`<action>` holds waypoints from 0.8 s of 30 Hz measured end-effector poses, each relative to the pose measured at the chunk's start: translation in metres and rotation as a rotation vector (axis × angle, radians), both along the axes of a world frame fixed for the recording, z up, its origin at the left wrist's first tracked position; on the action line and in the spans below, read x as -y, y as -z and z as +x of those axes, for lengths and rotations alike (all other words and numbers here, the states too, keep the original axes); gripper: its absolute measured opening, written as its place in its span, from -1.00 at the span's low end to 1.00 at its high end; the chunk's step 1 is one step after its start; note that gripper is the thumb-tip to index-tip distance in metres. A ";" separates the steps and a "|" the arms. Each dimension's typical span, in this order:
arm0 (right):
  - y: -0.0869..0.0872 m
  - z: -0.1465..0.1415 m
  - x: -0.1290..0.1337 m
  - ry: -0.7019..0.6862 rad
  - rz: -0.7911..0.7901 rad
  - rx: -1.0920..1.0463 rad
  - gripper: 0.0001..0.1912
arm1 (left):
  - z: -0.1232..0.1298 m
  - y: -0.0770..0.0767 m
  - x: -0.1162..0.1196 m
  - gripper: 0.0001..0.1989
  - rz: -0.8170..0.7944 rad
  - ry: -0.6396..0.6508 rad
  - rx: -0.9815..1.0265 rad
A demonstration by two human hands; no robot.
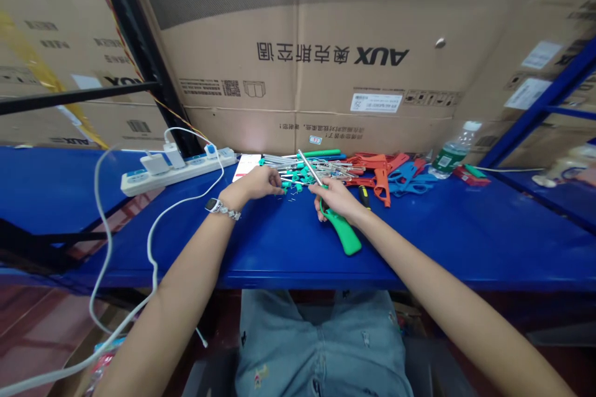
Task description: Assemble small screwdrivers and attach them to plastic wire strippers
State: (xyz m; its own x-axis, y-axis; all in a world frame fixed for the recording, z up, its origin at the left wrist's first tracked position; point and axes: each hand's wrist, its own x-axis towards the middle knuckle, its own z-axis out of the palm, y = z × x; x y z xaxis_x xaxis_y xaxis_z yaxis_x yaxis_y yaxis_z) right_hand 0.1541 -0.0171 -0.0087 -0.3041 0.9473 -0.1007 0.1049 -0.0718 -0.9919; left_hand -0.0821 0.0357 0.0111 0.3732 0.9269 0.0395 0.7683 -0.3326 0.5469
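Observation:
My right hand [336, 195] is wrapped round a green long-nosed lighter [347, 237]. Its silver metal tube [310, 167] points up and to the left over the pile, and the green handle hangs toward the table's front edge. My left hand [263, 183], with a watch and bracelet at the wrist, is at the left side of the pile with its fingers curled down. Small green plastic pieces with thin wires [294, 187] lie by its fingertips; whether the fingers pinch one is too small to tell. Behind both hands spreads a heap of metal tubes [333, 169] with green ends.
Orange lighter shells [382, 180] and blue ones [412, 183] lie right of the heap, near a black-and-yellow screwdriver [364, 197] and a water bottle [451, 152]. A white power strip [181, 172] with trailing cables is at left. Cardboard boxes [298, 6] wall the blue table's [465, 229] back.

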 end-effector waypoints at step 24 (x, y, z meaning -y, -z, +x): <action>-0.035 -0.037 -0.069 0.014 0.362 1.051 -0.91 | 0.014 0.005 -0.018 -0.79 0.424 -0.094 -0.241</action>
State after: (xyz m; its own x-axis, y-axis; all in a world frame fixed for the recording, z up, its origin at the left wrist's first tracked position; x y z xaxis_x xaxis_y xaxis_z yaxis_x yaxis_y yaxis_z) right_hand 0.1170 0.0519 0.0263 -0.2186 0.9756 -0.0191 0.9072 0.1960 -0.3722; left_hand -0.0682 0.0535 0.0056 0.3336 0.8779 0.3434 0.8937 -0.4105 0.1810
